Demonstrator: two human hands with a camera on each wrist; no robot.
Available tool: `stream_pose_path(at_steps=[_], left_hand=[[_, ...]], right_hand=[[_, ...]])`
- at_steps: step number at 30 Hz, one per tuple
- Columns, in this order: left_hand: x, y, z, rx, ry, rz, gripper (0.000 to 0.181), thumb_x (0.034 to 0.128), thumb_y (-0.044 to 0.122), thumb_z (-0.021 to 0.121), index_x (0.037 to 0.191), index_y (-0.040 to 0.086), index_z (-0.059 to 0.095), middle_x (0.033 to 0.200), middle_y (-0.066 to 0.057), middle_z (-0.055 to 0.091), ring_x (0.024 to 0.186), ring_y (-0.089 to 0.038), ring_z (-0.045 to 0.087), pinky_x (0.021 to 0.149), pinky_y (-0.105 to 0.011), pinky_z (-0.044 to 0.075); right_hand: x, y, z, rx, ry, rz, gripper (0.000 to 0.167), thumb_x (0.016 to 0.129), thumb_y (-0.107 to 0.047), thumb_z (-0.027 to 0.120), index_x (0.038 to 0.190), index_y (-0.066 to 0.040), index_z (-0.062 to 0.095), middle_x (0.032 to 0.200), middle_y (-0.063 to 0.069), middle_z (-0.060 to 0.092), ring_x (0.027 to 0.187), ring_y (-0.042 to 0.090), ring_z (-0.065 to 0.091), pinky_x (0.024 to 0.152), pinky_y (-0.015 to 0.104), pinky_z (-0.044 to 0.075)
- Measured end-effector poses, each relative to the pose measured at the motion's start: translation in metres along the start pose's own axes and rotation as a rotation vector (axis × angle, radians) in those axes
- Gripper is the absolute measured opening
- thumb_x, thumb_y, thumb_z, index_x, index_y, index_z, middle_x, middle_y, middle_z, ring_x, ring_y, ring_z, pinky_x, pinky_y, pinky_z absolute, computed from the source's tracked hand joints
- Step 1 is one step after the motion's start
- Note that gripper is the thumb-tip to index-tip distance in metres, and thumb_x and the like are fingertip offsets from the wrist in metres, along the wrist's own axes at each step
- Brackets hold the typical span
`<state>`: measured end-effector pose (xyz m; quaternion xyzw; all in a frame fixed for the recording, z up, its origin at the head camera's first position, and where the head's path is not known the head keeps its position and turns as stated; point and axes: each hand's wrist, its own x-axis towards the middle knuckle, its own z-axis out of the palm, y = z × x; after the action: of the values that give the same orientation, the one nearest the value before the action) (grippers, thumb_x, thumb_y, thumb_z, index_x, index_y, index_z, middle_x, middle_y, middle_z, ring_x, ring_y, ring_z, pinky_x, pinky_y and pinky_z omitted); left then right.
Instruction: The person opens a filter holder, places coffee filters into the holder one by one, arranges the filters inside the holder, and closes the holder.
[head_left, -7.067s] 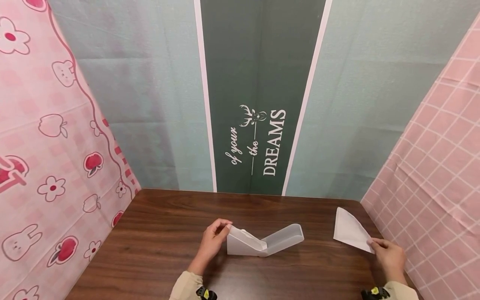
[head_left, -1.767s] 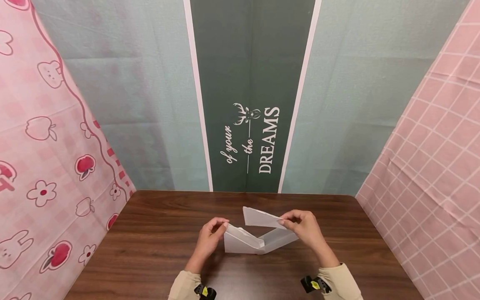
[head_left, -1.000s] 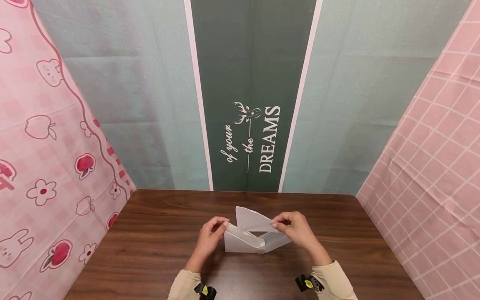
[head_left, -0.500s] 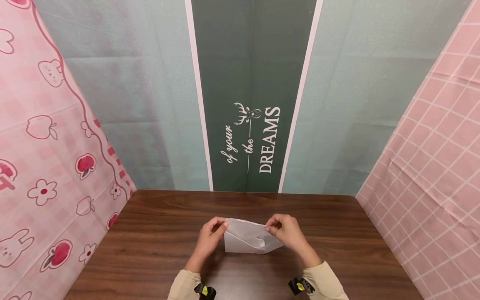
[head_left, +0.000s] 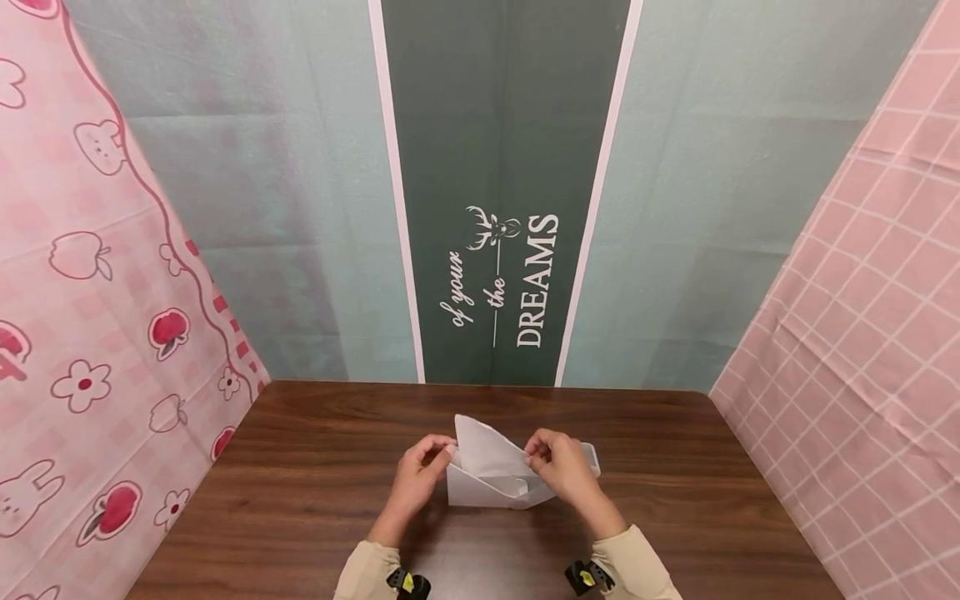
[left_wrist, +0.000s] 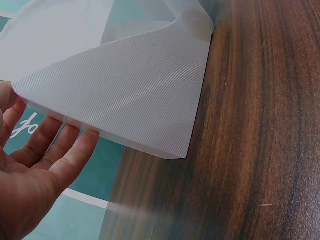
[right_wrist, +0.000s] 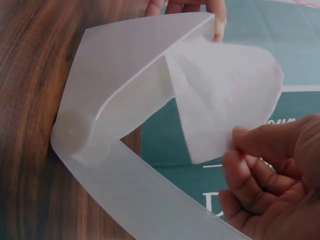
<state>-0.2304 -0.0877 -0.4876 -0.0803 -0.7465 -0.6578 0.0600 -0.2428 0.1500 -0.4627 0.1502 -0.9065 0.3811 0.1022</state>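
A white plastic flip-top case point(head_left: 472, 492) stands on the table, its translucent lid point(right_wrist: 145, 195) swung out to the right. My left hand point(head_left: 423, 471) grips the case at its upper left corner; in the left wrist view the fingers lie along its back edge. Between thumb and fingertips my right hand point(head_left: 562, 467) pinches a white fan-shaped paper coffee filter point(right_wrist: 225, 95) by one edge. The filter is tilted over the case's open mouth, its lower left part behind the front wall. How deep it reaches inside is hidden. The lid's middle is covered by my right hand in the head view.
The dark wooden table point(head_left: 330, 450) carries the case. A green cloth with white lettering point(head_left: 525, 167) hangs behind it. Pink patterned cloths hang at the left point(head_left: 90, 325) and the right point(head_left: 847, 333).
My right hand has brought the filter from the far right to the case's mouth. In the last half second the filter has tipped up more steeply. The left hand has kept its grip.
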Motion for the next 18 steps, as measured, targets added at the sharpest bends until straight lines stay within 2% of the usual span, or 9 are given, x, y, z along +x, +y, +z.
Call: stream_pose_path(at_steps=[4, 5, 12, 18], left_hand=[[-0.001, 0.001, 0.0, 0.025, 0.0, -0.001, 0.012, 0.0917, 0.008, 0.058, 0.098, 0.0, 0.064, 0.089, -0.012, 0.061, 0.076, -0.017, 0.056, 0.066, -0.044, 0.053], [-0.002, 0.006, 0.0, 0.029, -0.003, -0.006, 0.012, 0.0916, 0.006, 0.057, 0.098, -0.001, 0.064, 0.089, -0.013, 0.06, 0.076, -0.018, 0.056, 0.066, -0.047, 0.053], [-0.002, 0.007, 0.001, 0.008, -0.005, -0.009, 0.012, 0.0917, 0.006, 0.058, 0.099, -0.001, 0.064, 0.089, -0.012, 0.061, 0.077, -0.021, 0.057, 0.068, -0.052, 0.051], [-0.002, 0.007, 0.0, 0.018, -0.008, -0.007, 0.012, 0.092, 0.007, 0.058, 0.099, 0.0, 0.064, 0.091, -0.012, 0.061, 0.078, -0.023, 0.058, 0.064, -0.033, 0.053]], right_hand=[[0.001, 0.0, 0.003, -0.048, -0.018, -0.014, 0.021, 0.073, 0.004, 0.073, 0.069, -0.013, 0.06, 0.06, -0.009, 0.051, 0.055, 0.008, 0.046, 0.049, 0.023, 0.04], [0.001, 0.0, 0.004, -0.055, -0.029, -0.015, 0.021, 0.073, 0.004, 0.072, 0.069, -0.013, 0.06, 0.06, -0.008, 0.051, 0.055, 0.008, 0.046, 0.049, 0.023, 0.04], [0.002, 0.003, 0.012, -0.079, -0.084, -0.027, 0.021, 0.073, 0.006, 0.07, 0.07, -0.011, 0.058, 0.06, -0.008, 0.049, 0.054, 0.008, 0.044, 0.047, 0.022, 0.039], [0.002, 0.007, 0.02, -0.107, -0.102, -0.095, 0.02, 0.072, 0.005, 0.068, 0.069, -0.011, 0.055, 0.057, -0.009, 0.047, 0.052, 0.005, 0.043, 0.045, 0.021, 0.038]])
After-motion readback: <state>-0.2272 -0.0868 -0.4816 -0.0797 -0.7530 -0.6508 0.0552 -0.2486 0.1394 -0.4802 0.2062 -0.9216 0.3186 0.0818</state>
